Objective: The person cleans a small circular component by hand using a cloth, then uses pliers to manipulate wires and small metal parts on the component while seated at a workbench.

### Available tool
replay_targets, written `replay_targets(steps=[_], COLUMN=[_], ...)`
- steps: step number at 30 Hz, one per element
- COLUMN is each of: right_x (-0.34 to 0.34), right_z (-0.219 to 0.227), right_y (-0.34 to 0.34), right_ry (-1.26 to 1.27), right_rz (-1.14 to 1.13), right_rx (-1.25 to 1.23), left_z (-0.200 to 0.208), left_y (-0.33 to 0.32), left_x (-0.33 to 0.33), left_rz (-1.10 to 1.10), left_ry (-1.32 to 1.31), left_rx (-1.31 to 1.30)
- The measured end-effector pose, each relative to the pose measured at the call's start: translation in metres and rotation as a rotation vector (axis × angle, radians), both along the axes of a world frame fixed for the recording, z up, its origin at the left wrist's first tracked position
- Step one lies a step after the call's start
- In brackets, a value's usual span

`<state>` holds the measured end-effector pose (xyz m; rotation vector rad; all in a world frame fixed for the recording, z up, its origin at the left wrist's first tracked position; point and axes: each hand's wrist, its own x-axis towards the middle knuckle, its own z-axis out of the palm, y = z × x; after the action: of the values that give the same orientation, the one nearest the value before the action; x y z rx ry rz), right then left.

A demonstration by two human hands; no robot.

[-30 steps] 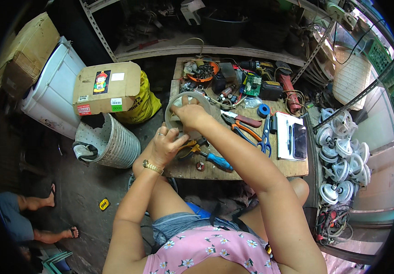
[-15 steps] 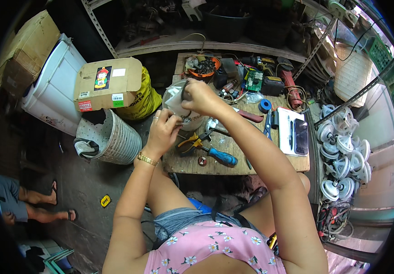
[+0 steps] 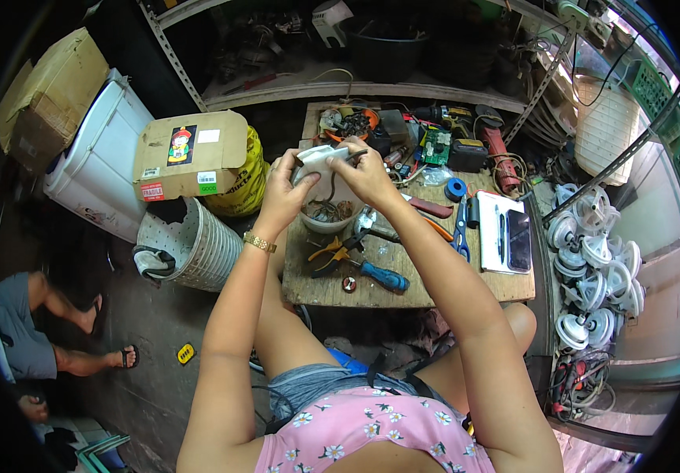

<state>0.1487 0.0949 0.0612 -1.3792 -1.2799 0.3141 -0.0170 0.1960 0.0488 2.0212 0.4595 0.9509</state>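
Both my hands hold a white, flat-sided piece [image 3: 318, 160] above the table; its exact kind I cannot make out. My left hand [image 3: 282, 191] grips its left end, thumb along the near side. My right hand [image 3: 367, 170] pinches the right end, where a short dark tip sticks out past the fingers. A dark cord hangs below the piece. Directly beneath stands a whitish plastic tub [image 3: 329, 226] with brown scraps and dark strands inside. Near the tub lie orange-and-black pliers [image 3: 332, 254], a blue-handled screwdriver [image 3: 385, 277] and a small round red-and-white item [image 3: 349, 284].
The wooden table [image 3: 450, 292] also bears blue scissors [image 3: 461, 229], blue tape [image 3: 455, 188], a phone [image 3: 519, 240] on a white pad, a green circuit board [image 3: 436, 146] and a red grinder [image 3: 499, 156]. Stacked perforated baskets [image 3: 206, 248] stand left. Someone's legs [image 3: 64, 323] show farther left.
The white piece has come up out of the tub's mouth, and both hands now hold it over the tub. My right hand has turned, and the tub's contents show.
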Motion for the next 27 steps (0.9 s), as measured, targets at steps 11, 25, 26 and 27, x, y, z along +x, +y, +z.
replay_targets(steps=[11,25,26,27], right_x=[-0.002,-0.033,-0.036,-0.039], right_z=[0.045,0.121,0.11,0.103], right_y=[-0.005,-0.021,-0.018,-0.015], right_ry=[1.316,-0.608,-0.652,-0.695], right_rz=[0.254,0.056,0.029,0.006], right_rx=[0.171,0.03,-0.023,-0.069], left_z=[-0.011,-0.024,-0.021,-0.018], left_y=[0.024,0.048,0.045,0.044], left_x=[-0.01,-0.015,-0.012,-0.011], left_rz=[-0.112,-0.251,-0.222,-0.189], left_ry=[-0.599,-0.663,-0.654,-0.647], left_rx=[-0.759,-0.809,-0.797,-0.778])
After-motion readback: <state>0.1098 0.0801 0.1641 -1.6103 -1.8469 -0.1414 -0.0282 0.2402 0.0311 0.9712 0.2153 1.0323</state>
